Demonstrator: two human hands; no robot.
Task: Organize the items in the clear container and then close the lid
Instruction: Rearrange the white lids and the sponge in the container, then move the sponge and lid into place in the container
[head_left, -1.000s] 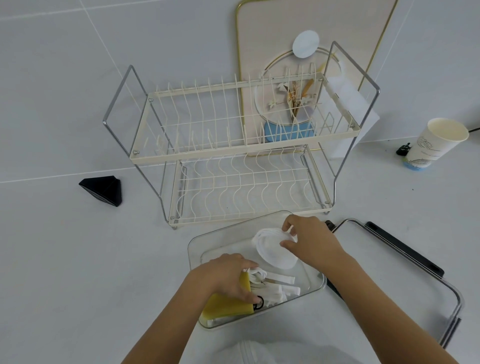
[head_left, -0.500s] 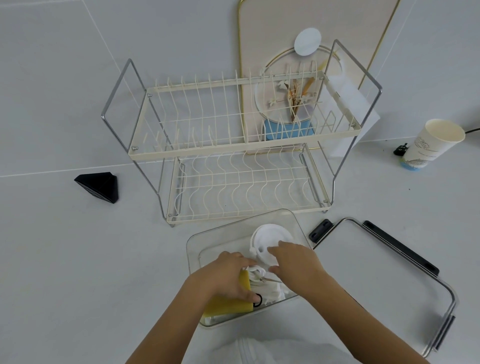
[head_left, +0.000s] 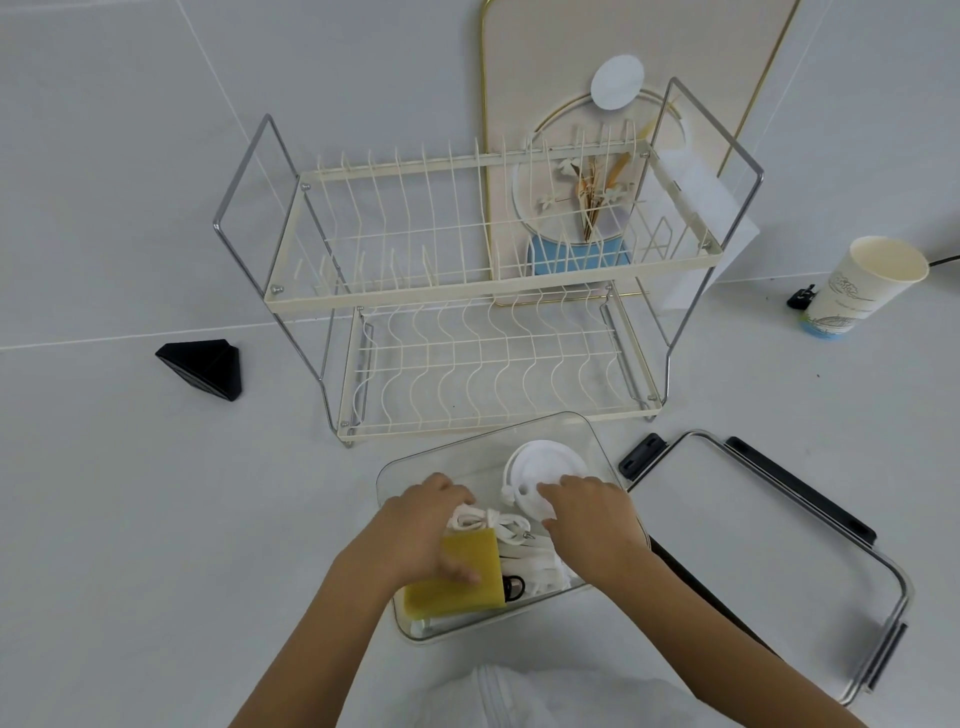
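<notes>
The clear rectangular plastic container (head_left: 410, 467) is positioned on the white surface (head_left: 130, 519), directly in front of the cream two-tier wire dish rack (head_left: 488, 291). The yellow rectangular sponge (head_left: 457, 574) is pressed down inside it by the left hand (head_left: 421, 525), with thumb and fingers closed around the sponge. The right hand (head_left: 592, 514) is laid, fingers relaxed, on the round white plastic lid (head_left: 540, 465) and white cords (head_left: 493, 519). The container's clear black-clipped lid (head_left: 753, 540) is located just to the right.
</notes>
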